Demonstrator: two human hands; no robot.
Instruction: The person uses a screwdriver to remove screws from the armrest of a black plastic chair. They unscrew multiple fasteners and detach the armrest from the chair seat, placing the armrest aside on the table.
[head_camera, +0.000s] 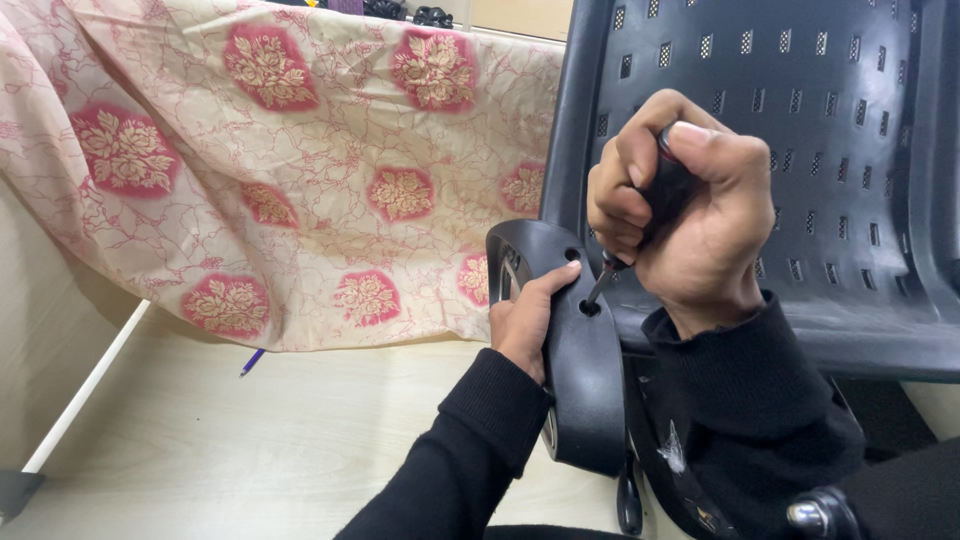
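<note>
We see the right hand (690, 215) with its grip closed round a screwdriver (640, 235), tip in a hole of the black armrest (580, 370), which the left hand (525, 320) clasps beside the chair (800, 100).

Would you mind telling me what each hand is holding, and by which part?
The right hand grips a black-handled screwdriver by its handle; the left hand steadies the black plastic chair armrest at its upper edge.

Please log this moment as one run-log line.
right hand: grips screwdriver, tip in armrest hole | left hand: steadies armrest | chair: beside cloth
</note>
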